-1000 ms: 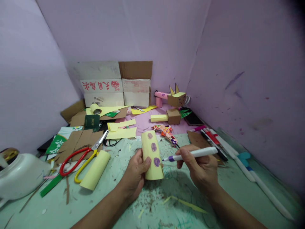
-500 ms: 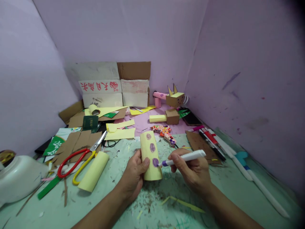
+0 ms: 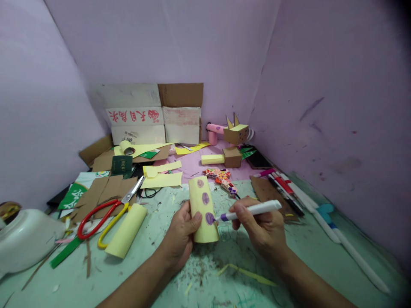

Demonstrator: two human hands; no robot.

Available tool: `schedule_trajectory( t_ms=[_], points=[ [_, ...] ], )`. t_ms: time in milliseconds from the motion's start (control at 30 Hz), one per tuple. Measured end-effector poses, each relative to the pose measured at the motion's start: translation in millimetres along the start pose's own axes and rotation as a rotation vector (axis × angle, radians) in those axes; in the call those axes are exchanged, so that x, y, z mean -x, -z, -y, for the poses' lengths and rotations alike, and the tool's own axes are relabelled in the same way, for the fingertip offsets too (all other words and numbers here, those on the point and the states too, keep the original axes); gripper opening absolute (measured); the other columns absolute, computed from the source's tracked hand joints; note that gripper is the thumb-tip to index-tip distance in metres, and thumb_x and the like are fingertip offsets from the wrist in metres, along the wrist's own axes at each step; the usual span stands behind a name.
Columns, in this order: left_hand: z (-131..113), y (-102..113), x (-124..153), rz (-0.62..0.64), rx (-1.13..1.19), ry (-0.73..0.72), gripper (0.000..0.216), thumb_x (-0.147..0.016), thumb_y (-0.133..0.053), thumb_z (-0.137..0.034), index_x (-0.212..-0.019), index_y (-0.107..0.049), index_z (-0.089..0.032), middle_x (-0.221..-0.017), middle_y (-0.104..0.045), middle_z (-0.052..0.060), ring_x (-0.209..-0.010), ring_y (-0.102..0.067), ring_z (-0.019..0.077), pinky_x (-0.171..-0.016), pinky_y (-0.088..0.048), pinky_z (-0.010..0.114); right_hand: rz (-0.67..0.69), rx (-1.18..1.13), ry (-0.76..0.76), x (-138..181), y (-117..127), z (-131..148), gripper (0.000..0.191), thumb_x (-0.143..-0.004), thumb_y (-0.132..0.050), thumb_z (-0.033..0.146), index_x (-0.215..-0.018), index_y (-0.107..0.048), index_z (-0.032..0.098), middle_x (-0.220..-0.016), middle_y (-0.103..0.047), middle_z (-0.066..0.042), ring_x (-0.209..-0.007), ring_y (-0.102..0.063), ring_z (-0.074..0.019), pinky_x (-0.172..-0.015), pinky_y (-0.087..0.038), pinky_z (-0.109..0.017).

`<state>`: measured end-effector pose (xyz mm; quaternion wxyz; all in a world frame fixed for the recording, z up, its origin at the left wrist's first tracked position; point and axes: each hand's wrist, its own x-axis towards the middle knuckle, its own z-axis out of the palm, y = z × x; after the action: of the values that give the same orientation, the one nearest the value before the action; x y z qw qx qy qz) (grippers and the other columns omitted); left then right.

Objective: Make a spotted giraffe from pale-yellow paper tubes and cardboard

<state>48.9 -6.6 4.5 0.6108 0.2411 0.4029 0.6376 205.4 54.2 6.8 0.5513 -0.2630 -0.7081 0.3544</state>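
A yellow paper tube (image 3: 201, 229) is held tilted over the table in my left hand (image 3: 181, 233), the thumb pressed on its front. Three purple spots run down the tube. My right hand (image 3: 261, 226) pinches a white marker (image 3: 257, 209) with a purple tip. That tip is at the right edge of the lowest spot; whether it touches the paper I cannot tell. To the left lies a second yellow paper tube (image 3: 126, 231), beside scissors (image 3: 112, 216) with one red and one yellow handle.
Several markers (image 3: 285, 188) lie at the right near a brown cardboard piece (image 3: 261, 194). A flowered hot glue gun (image 3: 224, 179) rests behind the tube. Cardboard pieces (image 3: 102, 192) and a white rounded object (image 3: 28, 239) are at the left. A flattened box (image 3: 135, 117) leans against the back wall.
My right hand and the marker have shifted slightly to the right. The left hand and the tube stay where they were.
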Motion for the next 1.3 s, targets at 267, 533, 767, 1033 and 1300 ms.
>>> schedule_trajectory(
  t_ms=[267, 533, 767, 1033, 1300],
  points=[
    [0.3, -0.1, -1.0, 0.014, -0.024, 0.003, 0.062, -0.062, -0.086, -0.035, -0.113, -0.060, -0.013, -0.096, -0.072, 0.012, -0.080, -0.069, 0.0244, -0.064, -0.054, 0.029, -0.063, -0.089, -0.035, -4.9, -0.2, 5.3, 0.028, -0.088, -0.059, 0.034, -0.068, -0.067, 0.017, -0.046, -0.060, 0.001, -0.039, -0.056, -0.0122, -0.039, -0.047, -0.022],
    [2.0, 2.3, 0.4, 0.029, -0.045, -0.005, 0.057, -0.066, -0.084, -0.032, -0.113, -0.060, -0.012, -0.095, -0.072, 0.012, -0.074, -0.068, 0.0193, -0.066, -0.054, 0.027, -0.074, -0.050, 0.044, -3.7, -1.9, 2.3, 0.019, -0.086, -0.060, 0.023, -0.070, -0.067, 0.017, -0.053, -0.063, 0.000, -0.043, -0.058, -0.0120, -0.042, -0.047, -0.022],
    [2.0, 2.5, -0.6, 0.027, -0.065, 0.003, 0.058, -0.065, -0.084, -0.033, -0.113, -0.059, -0.011, -0.092, -0.072, 0.012, -0.072, -0.068, 0.0200, -0.065, -0.054, 0.027, -0.016, -0.047, 0.063, -3.2, -2.0, 0.4, 0.014, -0.086, -0.060, 0.020, -0.074, -0.067, 0.018, -0.058, -0.065, 0.000, -0.048, -0.059, -0.0122, -0.045, -0.048, -0.023],
    [3.3, 1.9, -1.9, 0.028, -0.039, -0.002, 0.060, -0.064, -0.086, -0.032, -0.114, -0.060, -0.011, -0.093, -0.072, 0.011, -0.072, -0.067, 0.0169, -0.066, -0.054, 0.025, -0.045, -0.058, 0.092, -3.3, -0.6, 0.1, 0.015, -0.086, -0.058, 0.016, -0.073, -0.066, 0.017, -0.056, -0.061, 0.001, -0.045, -0.057, -0.0106, -0.044, -0.046, -0.021],
    [1.6, 1.3, -1.2, 0.023, -0.041, 0.005, 0.062, -0.062, -0.086, -0.035, -0.112, -0.059, -0.011, -0.091, -0.072, 0.010, -0.071, -0.067, 0.0178, -0.065, -0.054, 0.026, -0.048, -0.046, 0.067, -2.0, -0.7, 0.5, 0.014, -0.086, -0.060, 0.017, -0.073, -0.067, 0.017, -0.055, -0.062, 0.002, -0.045, -0.058, -0.0100, -0.045, -0.047, -0.020]
  ],
)
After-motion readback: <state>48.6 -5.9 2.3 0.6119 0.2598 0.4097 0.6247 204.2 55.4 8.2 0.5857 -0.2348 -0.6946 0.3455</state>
